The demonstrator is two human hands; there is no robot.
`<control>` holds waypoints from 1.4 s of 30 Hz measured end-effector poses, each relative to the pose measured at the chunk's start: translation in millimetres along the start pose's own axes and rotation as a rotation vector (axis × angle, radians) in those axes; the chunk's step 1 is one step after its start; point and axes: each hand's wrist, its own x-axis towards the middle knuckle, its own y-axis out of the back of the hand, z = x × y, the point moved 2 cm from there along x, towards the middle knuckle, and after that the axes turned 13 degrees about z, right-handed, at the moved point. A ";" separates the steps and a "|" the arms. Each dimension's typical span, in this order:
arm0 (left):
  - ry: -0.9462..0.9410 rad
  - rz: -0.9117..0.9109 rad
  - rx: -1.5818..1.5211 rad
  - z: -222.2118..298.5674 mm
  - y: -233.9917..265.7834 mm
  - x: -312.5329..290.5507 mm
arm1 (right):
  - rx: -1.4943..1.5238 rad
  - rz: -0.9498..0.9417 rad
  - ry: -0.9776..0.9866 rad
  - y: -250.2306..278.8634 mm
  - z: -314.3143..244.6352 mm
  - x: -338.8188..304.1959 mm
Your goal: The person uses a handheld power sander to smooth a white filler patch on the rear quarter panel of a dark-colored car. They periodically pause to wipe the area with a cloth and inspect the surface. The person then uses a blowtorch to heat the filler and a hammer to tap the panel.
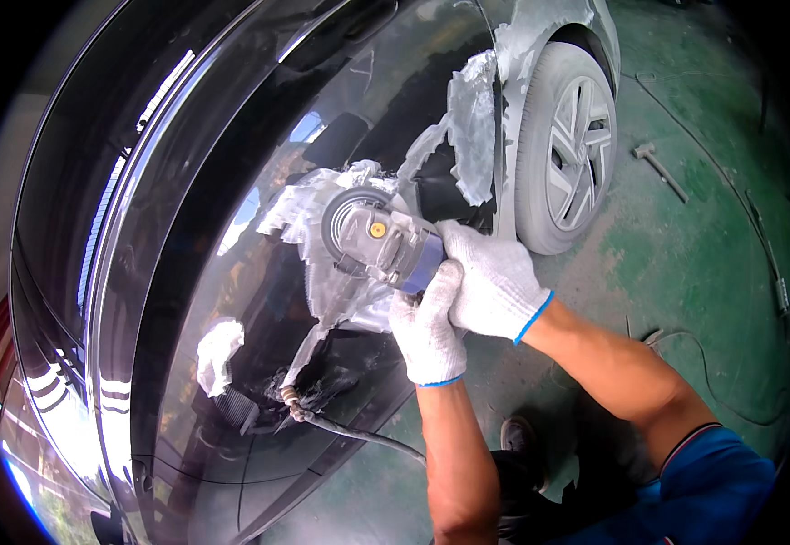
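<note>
My two hands, in white knit gloves with blue cuffs, are closed around the body of a grey and blue power sander (384, 243). My left hand (429, 329) wraps its lower side, and my right hand (493, 280) grips its rear end from the right. The sander's round pad lies against a dark car door (222, 300), at the upper left edge of a scuffed silvery patch (336, 295). Further scraped grey areas (472, 127) reach toward the wheel arch. Parts of the pad and its contact line are hidden under the tool.
A dusty car wheel (569, 150) stands at the upper right. On the green floor (676, 300) lie a hammer (660, 173) and a long cable (722, 173). A grey hose (359, 434) with a brass-coloured end crosses the door's lower part. My shoe (519, 438) is below my hands.
</note>
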 end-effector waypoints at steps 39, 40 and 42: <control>-0.112 0.060 -0.131 65.9 -3.6 11.2 | -0.122 -0.033 0.189 9.7 -81.9 39.9; -0.060 0.082 -0.050 61.3 -17.4 8.2 | -0.182 0.004 0.163 26.9 -84.4 42.3; -0.061 0.036 -0.144 57.0 -28.6 1.2 | -0.239 -0.037 0.173 40.3 -77.5 40.5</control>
